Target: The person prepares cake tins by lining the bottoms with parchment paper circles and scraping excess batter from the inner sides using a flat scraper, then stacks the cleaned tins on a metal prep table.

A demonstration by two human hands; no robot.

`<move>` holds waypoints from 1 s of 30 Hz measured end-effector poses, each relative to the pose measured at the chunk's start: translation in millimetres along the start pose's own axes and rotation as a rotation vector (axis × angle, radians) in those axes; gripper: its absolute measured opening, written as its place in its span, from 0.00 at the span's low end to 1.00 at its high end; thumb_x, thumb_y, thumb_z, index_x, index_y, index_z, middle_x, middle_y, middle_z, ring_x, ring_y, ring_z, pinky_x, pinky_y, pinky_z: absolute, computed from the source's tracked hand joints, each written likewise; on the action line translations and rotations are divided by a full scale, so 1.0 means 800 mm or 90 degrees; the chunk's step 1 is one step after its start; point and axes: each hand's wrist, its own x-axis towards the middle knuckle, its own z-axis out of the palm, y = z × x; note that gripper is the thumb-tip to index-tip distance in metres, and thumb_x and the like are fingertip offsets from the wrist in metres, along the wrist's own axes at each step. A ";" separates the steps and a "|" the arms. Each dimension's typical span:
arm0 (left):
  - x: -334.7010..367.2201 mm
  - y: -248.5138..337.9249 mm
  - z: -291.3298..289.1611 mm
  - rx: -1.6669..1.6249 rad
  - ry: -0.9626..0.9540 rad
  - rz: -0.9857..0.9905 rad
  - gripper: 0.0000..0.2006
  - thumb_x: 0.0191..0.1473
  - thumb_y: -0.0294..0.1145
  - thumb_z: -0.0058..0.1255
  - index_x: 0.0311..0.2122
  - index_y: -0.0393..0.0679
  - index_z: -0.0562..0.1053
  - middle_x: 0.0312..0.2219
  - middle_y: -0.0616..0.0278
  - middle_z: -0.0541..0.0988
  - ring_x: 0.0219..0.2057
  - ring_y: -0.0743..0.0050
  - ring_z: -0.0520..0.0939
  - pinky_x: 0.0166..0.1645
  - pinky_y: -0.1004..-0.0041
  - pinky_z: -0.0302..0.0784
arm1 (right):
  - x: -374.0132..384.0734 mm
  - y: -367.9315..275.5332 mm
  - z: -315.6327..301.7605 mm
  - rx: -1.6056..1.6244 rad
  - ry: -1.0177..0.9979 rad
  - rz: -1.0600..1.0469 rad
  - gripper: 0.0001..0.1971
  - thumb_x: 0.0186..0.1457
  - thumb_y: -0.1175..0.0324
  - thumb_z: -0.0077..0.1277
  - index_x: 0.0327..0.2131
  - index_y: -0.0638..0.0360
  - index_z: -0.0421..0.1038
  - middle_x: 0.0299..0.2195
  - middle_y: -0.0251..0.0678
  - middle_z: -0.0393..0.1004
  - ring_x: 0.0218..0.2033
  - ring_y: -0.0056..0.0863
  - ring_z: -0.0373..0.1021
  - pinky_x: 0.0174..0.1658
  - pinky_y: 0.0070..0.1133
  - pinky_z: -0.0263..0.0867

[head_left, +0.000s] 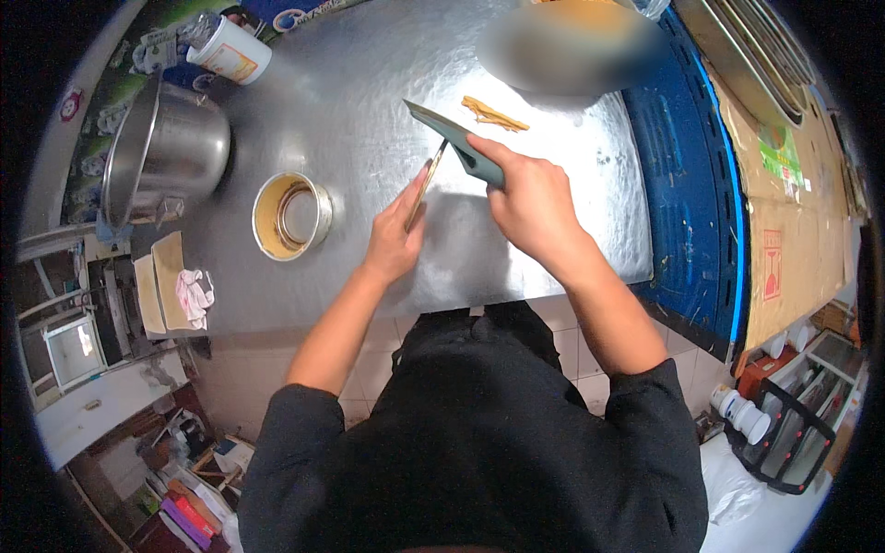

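Note:
Above the steel table (359,88), my right hand (537,198) is closed around a grey-green flat tool (456,138), perhaps a scraper, with its pointed end toward the far left. My left hand (396,235) holds a thin, light-brown flat piece (424,189) with a dark tip, seen nearly edge-on. That tip meets or overlaps the green tool; I cannot tell whether they touch. Just beyond the tool lies a crumpled yellow-brown strip (495,113). Left of my left hand stands a round metal tin (320,217), its inside smeared yellow-brown.
A large steel pot (180,147) and a white tub (235,53) stand at the left. A blurred bowl-like shape (562,55) is at the far right. Along the right side are a blue panel (682,194), cardboard (784,221) and stacked metal trays (751,51). A pinkish cloth (194,297) hangs at the left corner.

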 end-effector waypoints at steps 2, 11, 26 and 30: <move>0.005 0.006 -0.002 0.012 0.032 -0.068 0.20 0.51 0.23 0.43 0.51 0.39 0.63 0.41 0.51 0.74 0.40 0.58 0.76 0.44 0.71 0.70 | -0.007 -0.013 -0.010 0.080 0.027 -0.044 0.30 0.35 0.83 0.41 0.48 0.49 0.66 0.37 0.47 0.73 0.38 0.41 0.70 0.41 0.28 0.68; 0.020 0.044 0.019 -0.608 0.295 -0.211 0.16 0.54 0.25 0.43 0.49 0.34 0.63 0.44 0.57 0.70 0.44 0.72 0.71 0.50 0.72 0.65 | -0.021 0.058 0.062 0.898 0.067 0.465 0.16 0.53 0.69 0.50 0.44 0.66 0.64 0.38 0.37 0.71 0.37 0.27 0.67 0.42 0.25 0.65; 0.062 0.066 -0.064 -0.638 -0.334 -0.363 0.23 0.55 0.37 0.41 0.52 0.32 0.59 0.44 0.49 0.71 0.44 0.59 0.75 0.42 0.60 0.77 | -0.008 0.099 0.030 1.023 -0.016 0.347 0.16 0.50 0.72 0.48 0.43 0.68 0.64 0.37 0.41 0.71 0.36 0.29 0.70 0.41 0.23 0.68; 0.045 0.057 -0.037 -0.436 -0.224 -0.355 0.22 0.54 0.34 0.43 0.53 0.38 0.59 0.44 0.55 0.71 0.40 0.67 0.75 0.41 0.68 0.76 | -0.002 0.099 0.010 0.449 0.022 0.266 0.11 0.50 0.74 0.49 0.38 0.67 0.69 0.34 0.35 0.73 0.29 0.21 0.69 0.35 0.19 0.66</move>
